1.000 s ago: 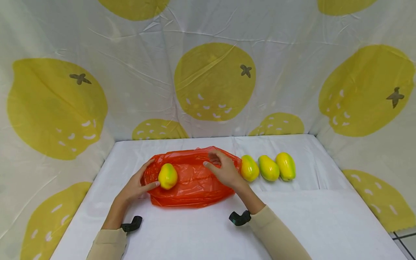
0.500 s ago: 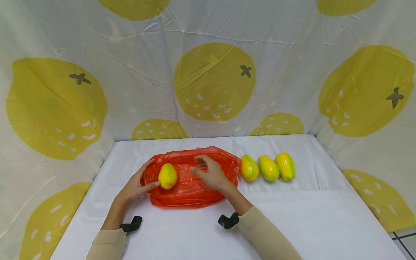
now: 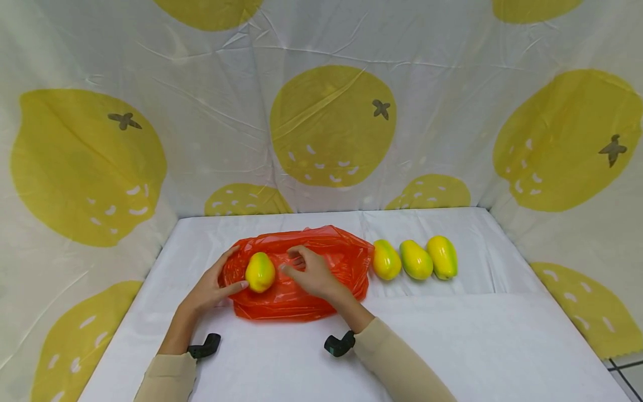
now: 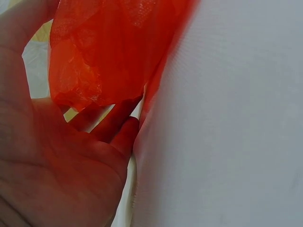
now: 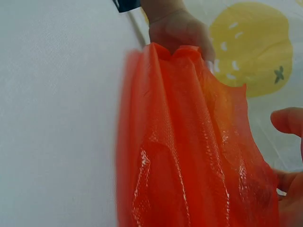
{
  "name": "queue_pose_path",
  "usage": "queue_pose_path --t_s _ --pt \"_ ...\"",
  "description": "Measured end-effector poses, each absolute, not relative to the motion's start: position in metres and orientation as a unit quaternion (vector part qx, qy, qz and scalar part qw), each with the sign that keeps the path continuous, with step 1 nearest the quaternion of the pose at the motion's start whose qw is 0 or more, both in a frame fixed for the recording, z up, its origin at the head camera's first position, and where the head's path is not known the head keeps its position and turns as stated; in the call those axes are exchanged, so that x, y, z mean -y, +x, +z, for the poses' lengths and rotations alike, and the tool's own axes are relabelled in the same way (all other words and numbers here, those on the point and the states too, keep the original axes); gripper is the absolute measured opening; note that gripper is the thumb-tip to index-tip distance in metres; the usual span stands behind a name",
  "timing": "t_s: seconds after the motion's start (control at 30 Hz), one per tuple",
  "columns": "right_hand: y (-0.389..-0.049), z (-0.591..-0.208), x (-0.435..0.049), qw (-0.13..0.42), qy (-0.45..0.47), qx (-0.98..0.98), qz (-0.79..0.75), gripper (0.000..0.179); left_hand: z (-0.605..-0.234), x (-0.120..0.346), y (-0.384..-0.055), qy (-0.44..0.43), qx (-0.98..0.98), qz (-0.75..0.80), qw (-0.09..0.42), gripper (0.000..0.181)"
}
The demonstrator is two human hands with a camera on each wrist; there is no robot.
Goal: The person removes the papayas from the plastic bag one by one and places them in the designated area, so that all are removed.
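Note:
A red plastic bag (image 3: 271, 308) lies spread on the white-covered table, its mouth gaping upward in the head view. One glossy yellow-green, pear-shaped fruit (image 3: 260, 272) rests in the bag's left end. My left hand (image 3: 208, 287) holds that end, thumb at the fruit's lower left and fingers behind the plastic. The left wrist view has the bag (image 4: 109, 52) between thumb and fingers. Over the middle of the bag is my right hand (image 3: 312, 274), fingers loosely bent, nothing held, fingertips a little right of the fruit. In the right wrist view, bag folds (image 5: 175, 156) hide the fruit.
Three similar fruits stand in a row right of the bag: a near one (image 3: 387, 260) beside the bag's right edge, a middle one (image 3: 416, 260) and a far one (image 3: 442, 257). A lemon-print cloth (image 3: 331, 128) walls the back and sides.
My right hand has moved left across the bag, from its right part toward the fruit inside. The left hand, the fruit and the row of three stay where they were.

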State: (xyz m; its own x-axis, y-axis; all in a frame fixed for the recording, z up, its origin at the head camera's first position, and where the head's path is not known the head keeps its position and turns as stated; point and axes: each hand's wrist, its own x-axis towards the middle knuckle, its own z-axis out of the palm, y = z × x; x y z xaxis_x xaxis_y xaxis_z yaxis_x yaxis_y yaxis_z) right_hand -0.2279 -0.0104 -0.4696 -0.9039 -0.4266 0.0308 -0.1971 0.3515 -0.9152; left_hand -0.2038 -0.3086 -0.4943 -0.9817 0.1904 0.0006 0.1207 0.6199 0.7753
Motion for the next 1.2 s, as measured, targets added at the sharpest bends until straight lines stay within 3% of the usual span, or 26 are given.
queue_pose_path --t_s 0.7,1.2 --pt "-0.218 -0.487 0.054 0.12 -0.181 -0.843 -0.492 0.061 -0.496 0.31 -0.204 0.103 -0.901 0.421 0.029 0.098" --pt "-0.218 -0.493 0.074 0.098 -0.134 -0.865 -0.474 0.092 -0.497 0.31 -0.206 0.096 -0.905 0.413 0.034 0.097"
